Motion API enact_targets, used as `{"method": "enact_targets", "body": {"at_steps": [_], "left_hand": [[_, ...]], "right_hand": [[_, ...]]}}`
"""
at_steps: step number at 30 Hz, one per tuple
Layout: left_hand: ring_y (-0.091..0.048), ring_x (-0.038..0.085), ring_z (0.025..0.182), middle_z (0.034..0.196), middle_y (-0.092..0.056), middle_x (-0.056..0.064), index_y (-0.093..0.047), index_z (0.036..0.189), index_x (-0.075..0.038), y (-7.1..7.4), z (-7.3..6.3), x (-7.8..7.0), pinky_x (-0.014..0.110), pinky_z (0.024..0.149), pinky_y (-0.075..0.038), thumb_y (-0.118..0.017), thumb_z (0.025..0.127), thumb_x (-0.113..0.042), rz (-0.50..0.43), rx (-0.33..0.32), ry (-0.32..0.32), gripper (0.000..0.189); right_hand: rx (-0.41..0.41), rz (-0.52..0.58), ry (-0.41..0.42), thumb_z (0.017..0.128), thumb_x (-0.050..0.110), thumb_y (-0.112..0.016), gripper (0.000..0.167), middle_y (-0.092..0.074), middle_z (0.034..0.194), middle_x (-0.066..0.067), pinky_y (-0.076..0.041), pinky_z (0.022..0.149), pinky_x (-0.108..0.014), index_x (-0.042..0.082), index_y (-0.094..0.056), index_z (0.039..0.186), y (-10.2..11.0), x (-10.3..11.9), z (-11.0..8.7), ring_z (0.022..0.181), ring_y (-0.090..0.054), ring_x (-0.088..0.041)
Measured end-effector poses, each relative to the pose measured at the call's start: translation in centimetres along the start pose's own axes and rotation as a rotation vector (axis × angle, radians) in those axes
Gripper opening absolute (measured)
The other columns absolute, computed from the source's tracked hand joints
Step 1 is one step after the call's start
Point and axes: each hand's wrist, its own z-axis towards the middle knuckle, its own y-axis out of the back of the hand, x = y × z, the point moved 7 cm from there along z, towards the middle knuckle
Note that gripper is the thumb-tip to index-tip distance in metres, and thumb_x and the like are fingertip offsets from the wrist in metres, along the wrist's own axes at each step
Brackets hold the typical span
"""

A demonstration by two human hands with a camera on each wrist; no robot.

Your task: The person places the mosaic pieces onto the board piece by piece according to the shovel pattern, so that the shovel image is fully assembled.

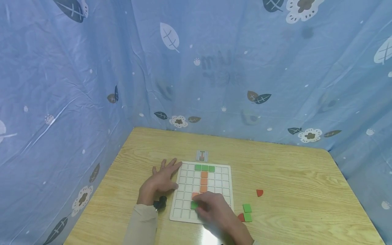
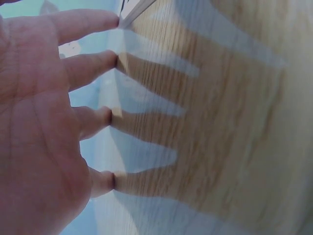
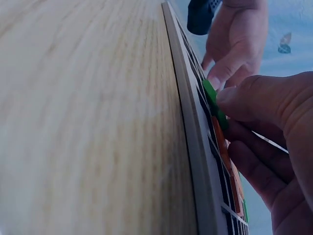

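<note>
Blue curtain (image 1: 220,97) w/ leaf prints (image 1: 169,35) & flower prints (image 1: 178,121), behind & both sides of lt-brn wood-grain table (image 1: 291,187).

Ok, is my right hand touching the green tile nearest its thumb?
Touching. The right wrist view shows the right hand with its thumb against the green tile, no gap between them.

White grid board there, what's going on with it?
A person's right hand pinches a green tile on the white grid board, while the left hand rests at its left edge. Three green tiles sit in the far row, with orange tiles nearer. Two loose green tiles and two red pieces lie on the table to the right.
</note>
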Motion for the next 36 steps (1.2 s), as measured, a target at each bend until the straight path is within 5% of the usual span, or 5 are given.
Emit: {"method": "enact_targets", "body": {"at_steps": [20, 31, 36], "left_hand": [[-0.002, 0.055, 0.168, 0.182, -0.025, 0.017, -0.044, 0.169, -0.015, 0.0, 0.1, -0.1, 0.088, 0.124, 0.006, -0.084, 0.083, -0.007, 0.003, -0.001, -0.01, 0.095], [-0.002, 0.055, 0.168, 0.182, -0.024, 0.017, -0.045, 0.168, -0.015, 0.0, 0.0, -0.1, 0.086, 0.125, 0.007, -0.084, 0.082, -0.007, -0.007, 0.001, -0.003, 0.095], [-0.003, 0.055, 0.168, 0.182, -0.025, 0.017, -0.045, 0.168, -0.014, 0.0, -0.1, -0.1, 0.086, 0.124, 0.007, -0.084, 0.082, -0.007, -0.006, -0.002, -0.002, 0.095]], "right_hand": [[-0.034, 0.04, 0.063, 0.096, 0.003, -0.078, 0.028, -0.078, 0.101, 0.006, -0.062, 0.077, -0.024, 0.017, -0.082, 0.119, 0.6, 0.1, 0.2, 0.084, -0.068, -0.001], [-0.12, 0.045, 0.227, 0.089, 0.009, -0.09, 0.026, -0.085, 0.11, 0.0, -0.066, 0.091, -0.034, 0.011, -0.084, 0.114, 4.1, 0.3, 0.2, 0.096, -0.082, -0.018], [-0.126, 0.025, 0.184, 0.089, 0.012, -0.09, 0.026, -0.085, 0.111, 0.004, -0.065, 0.097, -0.033, 0.013, -0.084, 0.115, 5.5, -0.5, -0.3, 0.102, -0.08, -0.014]]}}
